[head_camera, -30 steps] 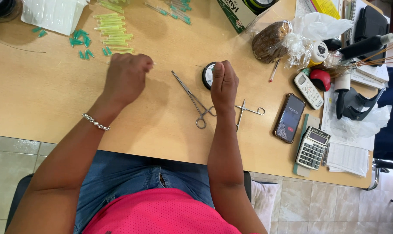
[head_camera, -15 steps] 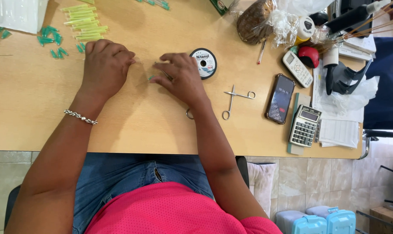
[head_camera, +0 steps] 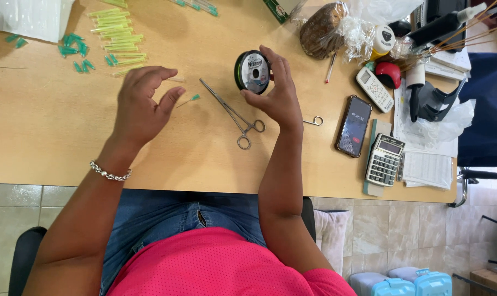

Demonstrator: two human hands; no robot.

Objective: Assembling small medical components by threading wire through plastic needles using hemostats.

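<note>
Wooden desk (head_camera: 51, 142) above tiled floor: right hand (head_camera: 278, 93) fingers clasp a spool (head_camera: 252, 72); left hand (head_camera: 141, 104) fingers loosely spread, empty.

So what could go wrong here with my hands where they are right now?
The spool stands on edge under your right hand, so it might roll away if released. The thin green-tipped needle lies just off your left hand, so a finger could catch it. The metal clamp between both hands could get knocked.
</note>
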